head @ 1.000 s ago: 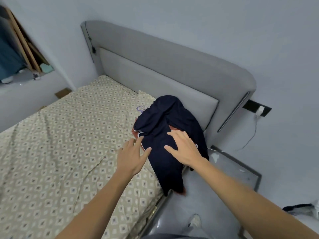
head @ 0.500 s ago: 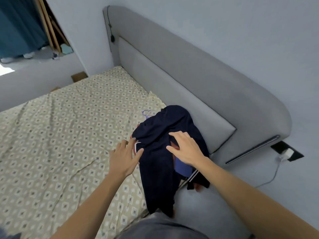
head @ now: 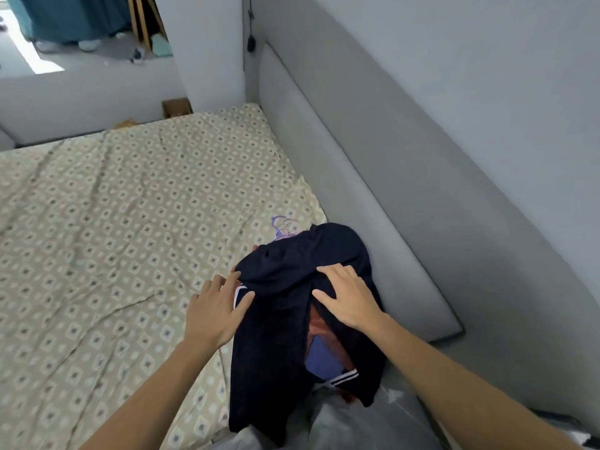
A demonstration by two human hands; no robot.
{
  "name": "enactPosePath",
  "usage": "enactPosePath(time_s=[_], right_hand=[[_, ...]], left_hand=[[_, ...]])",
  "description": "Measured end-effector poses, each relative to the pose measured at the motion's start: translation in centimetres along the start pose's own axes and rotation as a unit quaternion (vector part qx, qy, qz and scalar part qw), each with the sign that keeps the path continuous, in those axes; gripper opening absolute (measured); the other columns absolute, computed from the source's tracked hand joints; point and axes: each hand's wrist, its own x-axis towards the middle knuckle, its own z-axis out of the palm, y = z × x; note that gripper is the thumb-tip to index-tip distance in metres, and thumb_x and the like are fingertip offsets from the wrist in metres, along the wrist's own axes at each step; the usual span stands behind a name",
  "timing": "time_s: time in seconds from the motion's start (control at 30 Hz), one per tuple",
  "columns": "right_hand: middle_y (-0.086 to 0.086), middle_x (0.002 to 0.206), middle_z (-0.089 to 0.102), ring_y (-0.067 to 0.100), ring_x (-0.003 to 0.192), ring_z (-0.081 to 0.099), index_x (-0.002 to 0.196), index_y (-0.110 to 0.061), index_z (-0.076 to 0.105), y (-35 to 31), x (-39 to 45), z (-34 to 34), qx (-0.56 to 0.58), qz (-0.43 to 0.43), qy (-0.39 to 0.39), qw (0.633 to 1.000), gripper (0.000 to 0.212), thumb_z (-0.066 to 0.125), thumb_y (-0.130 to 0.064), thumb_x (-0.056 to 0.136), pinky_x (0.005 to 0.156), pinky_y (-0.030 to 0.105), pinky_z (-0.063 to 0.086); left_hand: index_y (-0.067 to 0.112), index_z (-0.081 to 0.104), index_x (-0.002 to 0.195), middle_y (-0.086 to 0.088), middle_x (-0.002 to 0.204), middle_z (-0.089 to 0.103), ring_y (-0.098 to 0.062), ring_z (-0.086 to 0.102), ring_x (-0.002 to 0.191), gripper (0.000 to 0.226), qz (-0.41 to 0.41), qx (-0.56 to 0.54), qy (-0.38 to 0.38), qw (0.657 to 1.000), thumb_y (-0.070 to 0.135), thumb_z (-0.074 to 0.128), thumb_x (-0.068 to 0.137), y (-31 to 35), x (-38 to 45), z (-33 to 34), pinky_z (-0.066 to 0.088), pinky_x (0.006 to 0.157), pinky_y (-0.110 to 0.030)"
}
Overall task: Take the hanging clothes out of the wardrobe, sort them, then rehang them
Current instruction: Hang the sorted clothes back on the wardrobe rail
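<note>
Dark navy clothes [head: 285, 326], soft fabric with thin white stripes at one hem, lie heaped in the lower middle of the frame, on the near right corner of the bed and draping over its edge toward the bottom of the frame. A blue piece [head: 321, 355] and a reddish piece [head: 319, 324] show through a gap in the pile. From the bottom left a bare forearm leads to the left hand [head: 214, 311], fingers spread and straight, its thumb and fingertips touching the left edge of the heap by a white-striped trim [head: 238, 295]. From the bottom right the right hand [head: 349, 300] lies flat on top of the dark cloth, fingers fanned apart and pressing down. Just past the heap, a pale purple hanger hook [head: 281, 227] pokes out onto the sheet. The beige bedsheet with a small square pattern [head: 113, 238], creased, fills the left and centre. A grey padded headboard [head: 373, 177] runs diagonally from the upper middle to the lower right, touching the pile's far side. In the upper left, a teal curtain [head: 68, 16] hangs beside leaning wooden slats [head: 139, 19].
</note>
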Motion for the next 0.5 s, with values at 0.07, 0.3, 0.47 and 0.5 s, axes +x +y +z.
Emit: enactPosePath(time_s=[0.07,0.3,0.47,0.5], right_hand=[[-0.009,0.149,0.048,0.020,0.136,0.041,0.153,-0.027,0.044,2.2,3.0,-0.2,0.000,-0.011,-0.017,1.000,0.061,0.054,-0.056,0.101,0.109,0.043,0.042],[-0.008,0.152,0.046,0.023,0.139,0.039,0.154,-0.027,0.044,9.2,13.5,0.2,-0.021,-0.032,-0.073,0.997,0.062,0.056,-0.055,0.100,0.109,0.044,0.042],[-0.007,0.153,0.044,0.024,0.141,0.037,0.154,-0.029,0.044,12.3,21.6,2.9,-0.067,-0.055,-0.107,0.991,0.056,0.049,-0.054,0.104,0.113,0.044,0.034],[-0.007,0.153,0.046,0.024,0.141,0.037,0.152,-0.030,0.046,12.8,23.2,3.6,-0.069,-0.056,-0.104,0.991,0.053,0.047,-0.053,0.105,0.114,0.045,0.034]], left_hand=[[0.035,0.043,0.152,0.006,0.127,0.056,-0.021,0.051,0.121,0.083,-0.025,-0.009,-0.002,1.000,0.081,0.012,0.089,1.4,1.5,0.8,0.049,0.094,-0.041],[0.033,0.042,0.152,0.002,0.139,0.052,-0.021,0.051,0.130,0.077,-0.132,-0.138,-0.041,0.981,0.081,0.027,0.094,4.5,9.3,5.5,0.048,0.101,-0.044],[0.030,0.045,0.151,-0.004,0.141,0.050,-0.027,0.050,0.132,0.061,-0.208,-0.185,-0.072,0.958,0.065,0.041,0.102,2.6,16.4,9.7,0.045,0.106,-0.044],[0.029,0.045,0.152,-0.006,0.141,0.049,-0.029,0.049,0.133,0.059,-0.210,-0.182,-0.077,0.958,0.062,0.043,0.103,2.1,17.9,10.5,0.044,0.106,-0.045]])
